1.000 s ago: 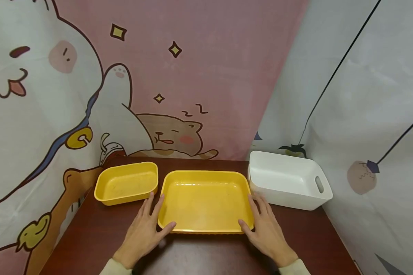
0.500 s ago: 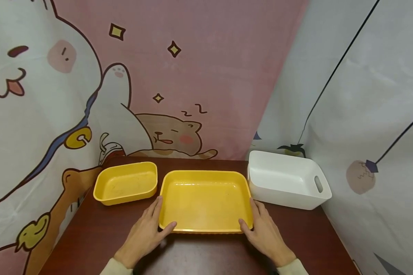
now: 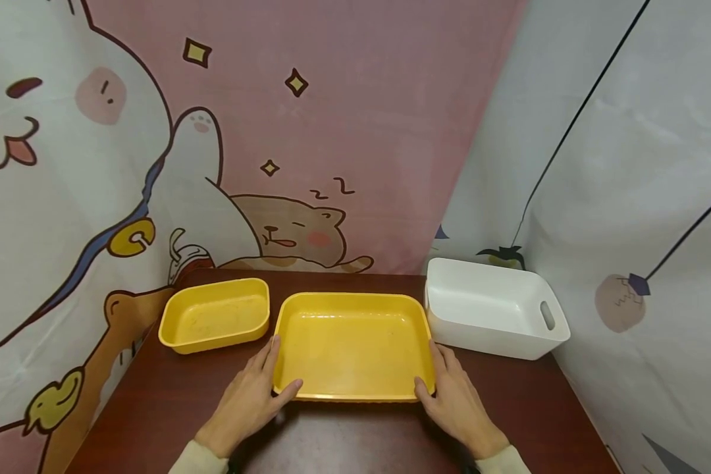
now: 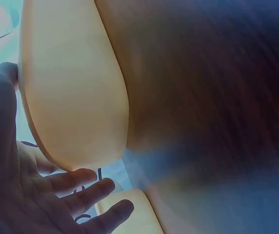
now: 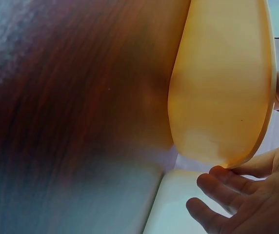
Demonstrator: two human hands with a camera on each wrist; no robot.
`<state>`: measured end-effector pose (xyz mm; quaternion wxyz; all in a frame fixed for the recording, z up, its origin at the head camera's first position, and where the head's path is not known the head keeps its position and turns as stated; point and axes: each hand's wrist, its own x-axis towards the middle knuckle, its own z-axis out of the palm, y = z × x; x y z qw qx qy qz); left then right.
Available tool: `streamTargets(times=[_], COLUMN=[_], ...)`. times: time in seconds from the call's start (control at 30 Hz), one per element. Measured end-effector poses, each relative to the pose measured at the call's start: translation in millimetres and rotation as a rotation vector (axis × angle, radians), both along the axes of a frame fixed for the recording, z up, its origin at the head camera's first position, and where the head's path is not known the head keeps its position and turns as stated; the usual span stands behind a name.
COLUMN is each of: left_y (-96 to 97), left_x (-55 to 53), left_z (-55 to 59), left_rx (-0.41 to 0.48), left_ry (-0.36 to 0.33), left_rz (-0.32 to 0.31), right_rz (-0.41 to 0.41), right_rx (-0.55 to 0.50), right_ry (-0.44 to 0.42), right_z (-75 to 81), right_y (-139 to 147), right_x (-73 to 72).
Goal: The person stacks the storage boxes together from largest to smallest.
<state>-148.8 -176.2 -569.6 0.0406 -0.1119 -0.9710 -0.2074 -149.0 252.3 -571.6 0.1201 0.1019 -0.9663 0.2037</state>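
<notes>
Large yellow tray (image 3: 353,349) sits level mid-tabletop (image 3: 355,444), long side toward the person. Nothing lies in it; light glints along its far inner wall.

Left hand (image 3: 244,403) at the tray's near left corner: thumb laid at the near rim, fingers straight and slightly spread along the outer left side. Right hand (image 3: 461,408) mirrors it at the near right corner. Grip loose on both, fingers extended and touching the tray rather than curled round it. How firmly they press is hard to judge; the wrist views are dim and hazy there.

Smaller yellow tray (image 3: 216,315) to the left, slightly askew, just beside the large one. White bin (image 3: 498,316) to the right, oblong slot in its right end, near the large tray's far right corner; contact unclear. Pale sleeves (image 3: 198,459) at both wrists. Behind, a pink-and-white printed cloth (image 3: 379,118) with cartoon cats.
</notes>
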Motion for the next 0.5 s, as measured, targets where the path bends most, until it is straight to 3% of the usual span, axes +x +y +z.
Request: streamTargets(times=[0.23, 0.5], left_y=[0.4, 0.6], left_x=[3.4, 3.7], left_z=[4.0, 6.2], left_rx=[-0.023, -0.027], left_ry=[-0.06, -0.075], left_rz=[0.011, 0.007], right_rz=[-0.011, -0.018], right_rx=[0.012, 0.026], right_ry=[-0.028, -0.02], right_z=[1.8, 0.4], right_y=[1.7, 4.3], right_x=[7.0, 8.8])
